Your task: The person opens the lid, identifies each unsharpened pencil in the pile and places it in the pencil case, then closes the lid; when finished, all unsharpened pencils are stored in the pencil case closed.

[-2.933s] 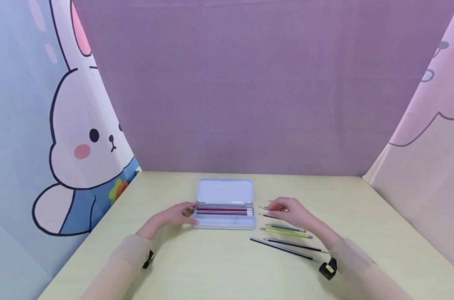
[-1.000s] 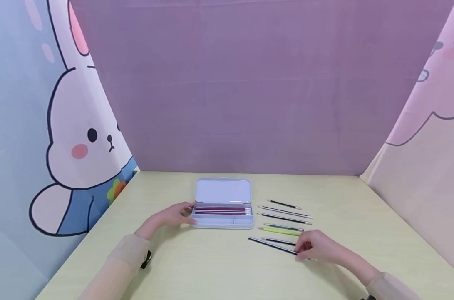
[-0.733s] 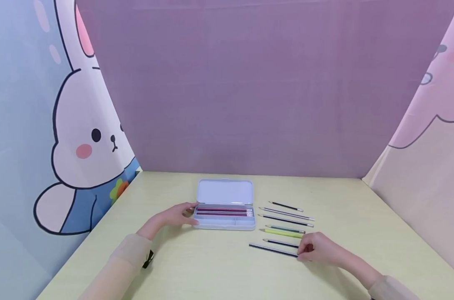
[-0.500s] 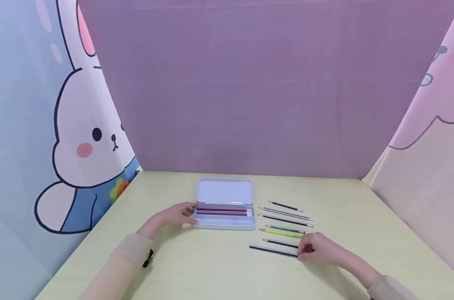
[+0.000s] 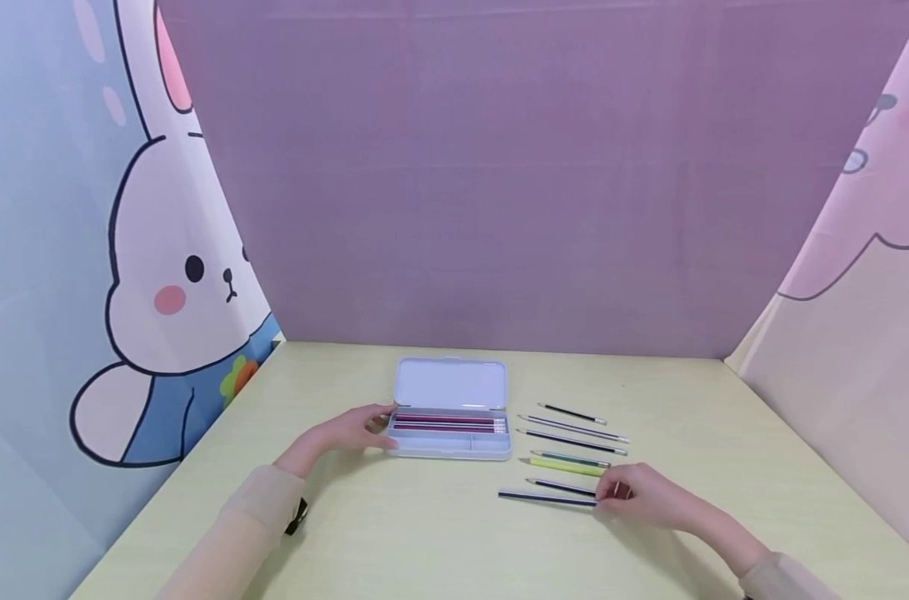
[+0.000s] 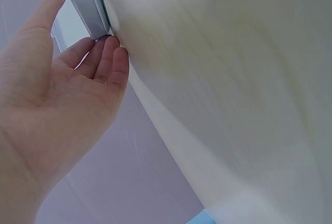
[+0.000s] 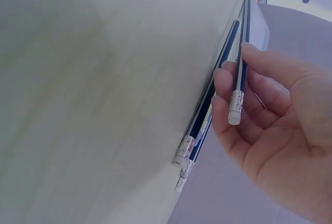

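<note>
An open pencil case (image 5: 454, 450), pale blue-white, lies on the table with its lid tipped back. Several dark red striped pencils (image 5: 447, 423) fill its rear compartment; the front one shows bare. My left hand (image 5: 357, 429) holds the case's left end, thumb at the front corner and fingers at the rear, as the left wrist view also shows at the case edge (image 6: 88, 6). Between thumb and fingertips my right hand (image 5: 645, 496) pinches a dark striped pencil (image 5: 544, 498) near its white eraser end. In the right wrist view that pencil (image 7: 241, 73) is lifted over other pencils.
Right of the case lie several loose pencils: a short black one (image 5: 570, 412), striped ones (image 5: 574, 442), a green one (image 5: 570, 457), a yellow-green one (image 5: 562, 467) and a dark one (image 5: 559, 486) beside my right hand. A purple cloth (image 5: 499, 183) hangs behind the table.
My right hand moved from the rear pencils to the nearest one and took hold of it. That pencil has swung nearly level and risen slightly. My left hand stays on the case.
</note>
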`<state>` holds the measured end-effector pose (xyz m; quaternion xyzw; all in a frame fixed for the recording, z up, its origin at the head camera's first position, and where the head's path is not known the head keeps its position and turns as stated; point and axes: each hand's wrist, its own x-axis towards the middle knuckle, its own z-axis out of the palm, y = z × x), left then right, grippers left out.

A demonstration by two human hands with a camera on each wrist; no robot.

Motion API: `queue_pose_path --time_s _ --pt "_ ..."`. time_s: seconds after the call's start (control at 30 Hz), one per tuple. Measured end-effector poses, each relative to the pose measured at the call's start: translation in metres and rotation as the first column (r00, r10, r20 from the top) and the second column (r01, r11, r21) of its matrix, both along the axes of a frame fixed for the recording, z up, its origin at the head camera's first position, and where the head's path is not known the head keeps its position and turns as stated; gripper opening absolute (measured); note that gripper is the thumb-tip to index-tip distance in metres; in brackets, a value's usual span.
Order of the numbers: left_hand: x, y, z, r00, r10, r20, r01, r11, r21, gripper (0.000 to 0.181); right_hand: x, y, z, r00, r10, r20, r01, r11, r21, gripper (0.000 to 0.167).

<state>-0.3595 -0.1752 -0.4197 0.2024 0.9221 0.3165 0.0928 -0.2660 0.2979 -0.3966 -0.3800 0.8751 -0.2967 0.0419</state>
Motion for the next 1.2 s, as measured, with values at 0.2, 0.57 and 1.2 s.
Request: queue_pose_path --time_s 0.2,0.57,1.2 --pt "0.0 0.0 0.0 1.0 0.001 -0.008 -0.001 1.0 -0.002 0.077 -0.002 0.0 0.003 0.995 0.019 -0.094 -0.021 1.0 -0.014 0.005" --pt "-0.001 0.001 0.0 1.0 -0.001 -0.011 0.001 1.0 -0.002 0.077 -0.01 -0.009 0.011 0.979 -0.093 -0.184 0.083 0.995 -0.062 0.004" --pt "-0.001 0.001 0.0 1.0 0.0 -0.01 0.0 1.0 0.008 0.078 -0.04 -0.05 0.019 0.968 -0.197 -0.154 0.191 0.98 -0.054 0.008"
